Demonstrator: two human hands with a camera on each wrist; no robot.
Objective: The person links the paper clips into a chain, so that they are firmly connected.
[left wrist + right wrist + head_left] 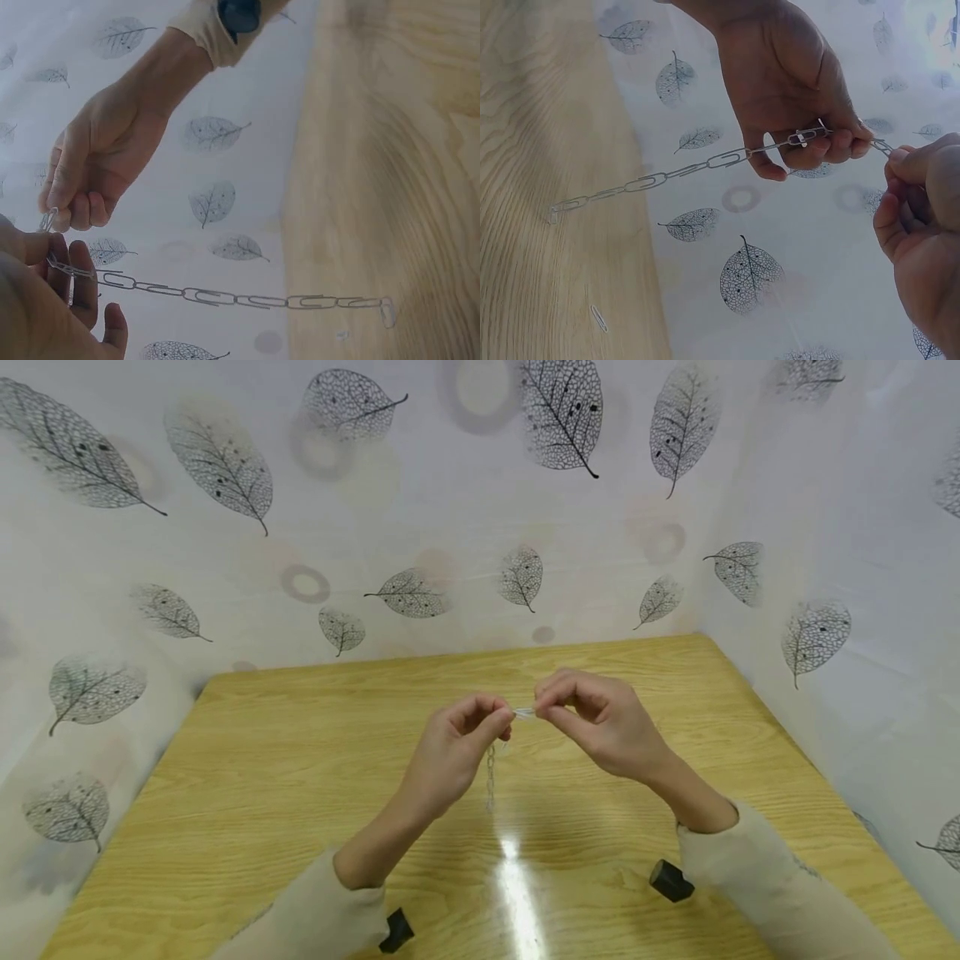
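A chain of linked paper clips hangs from my left hand, its lower end trailing over the wooden table in the left wrist view. Thumb and index finger of that hand pinch a paper clip near the top of the chain. Facing it, my right hand pinches the other end of a paper clip that spans the small gap between the fingertips. Both hands are raised above the table. In the right wrist view, the chain passes behind some fingers of the left hand, which hide part of it.
A loose paper clip lies on the wooden table. Leaf-patterned white sheeting rises behind the table and along both sides. Black blocks, one by the left cuff and another by the right, show at the sleeves.
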